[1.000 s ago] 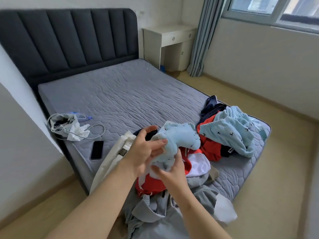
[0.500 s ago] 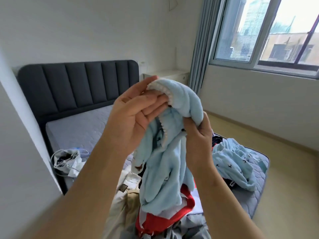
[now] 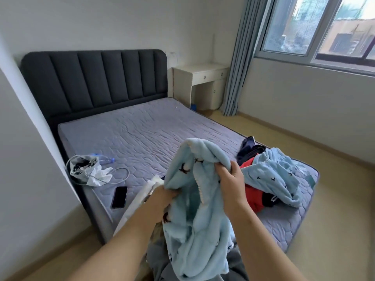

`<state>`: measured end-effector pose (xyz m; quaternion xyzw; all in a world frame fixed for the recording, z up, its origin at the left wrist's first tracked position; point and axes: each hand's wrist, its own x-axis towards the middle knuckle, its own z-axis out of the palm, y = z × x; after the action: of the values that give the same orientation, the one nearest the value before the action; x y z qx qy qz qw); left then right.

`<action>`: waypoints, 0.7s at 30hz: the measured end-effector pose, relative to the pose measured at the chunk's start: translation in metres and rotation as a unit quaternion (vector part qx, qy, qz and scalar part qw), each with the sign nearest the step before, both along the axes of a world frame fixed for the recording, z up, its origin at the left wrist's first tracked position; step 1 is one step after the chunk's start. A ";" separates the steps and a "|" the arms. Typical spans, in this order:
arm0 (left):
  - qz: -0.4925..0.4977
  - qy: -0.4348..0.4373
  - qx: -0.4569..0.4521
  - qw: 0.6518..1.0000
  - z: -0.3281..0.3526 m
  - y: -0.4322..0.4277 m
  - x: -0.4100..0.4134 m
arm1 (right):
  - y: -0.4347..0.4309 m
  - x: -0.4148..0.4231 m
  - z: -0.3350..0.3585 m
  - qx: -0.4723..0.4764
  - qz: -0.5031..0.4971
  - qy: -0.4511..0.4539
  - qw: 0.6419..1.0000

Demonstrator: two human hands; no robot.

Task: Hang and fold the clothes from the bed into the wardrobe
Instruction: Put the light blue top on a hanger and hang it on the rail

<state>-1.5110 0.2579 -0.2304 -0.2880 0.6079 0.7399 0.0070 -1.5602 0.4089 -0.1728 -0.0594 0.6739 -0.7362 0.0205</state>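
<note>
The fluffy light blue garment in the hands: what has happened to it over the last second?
The light blue garment was bunched low over the pile, then lifted high; now it hangs lower and opened out. The left hand and right hand kept gripping it but moved apart, the left lower. The phone, the bag of cables and the second blue garment stayed put on the mattress.

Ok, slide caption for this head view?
Left hand and right hand grip a light blue garment above the clothes pile on a grey mattress.
</note>
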 end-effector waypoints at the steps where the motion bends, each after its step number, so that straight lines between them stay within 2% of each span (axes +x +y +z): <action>1: 0.012 0.019 0.080 0.997 -0.002 0.001 0.002 | 0.000 0.000 -0.008 0.029 -0.008 -0.019 0.999; 3: 0.041 0.031 0.166 0.985 0.005 0.000 0.005 | -0.002 0.002 -0.023 0.073 -0.015 -0.049 0.996; 5: 0.075 0.011 0.178 0.981 0.016 -0.006 0.007 | -0.007 0.007 -0.033 0.097 -0.015 -0.070 0.993; 7: 0.093 0.036 0.208 0.973 0.032 -0.013 0.007 | -0.016 0.012 -0.035 0.089 -0.006 -0.082 0.993; 10: 0.105 0.124 0.208 0.964 0.066 -0.028 0.009 | -0.034 0.017 -0.017 0.008 0.017 -0.063 0.998; 14: 0.128 0.243 0.201 0.940 0.129 -0.056 0.023 | -0.070 0.024 0.031 -0.106 0.062 0.020 0.992; 19: 0.139 0.397 0.194 0.886 0.192 -0.073 0.065 | -0.110 0.045 0.095 -0.220 0.147 0.093 0.960; 21: 0.159 0.451 0.168 0.862 0.212 -0.072 0.087 | -0.119 0.057 0.119 -0.258 0.201 0.127 0.936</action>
<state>-1.4244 0.1856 -0.0187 -0.0097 0.3571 0.8709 -0.3375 -1.5036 0.2898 -0.0541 -0.2899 0.4320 -0.8514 0.0662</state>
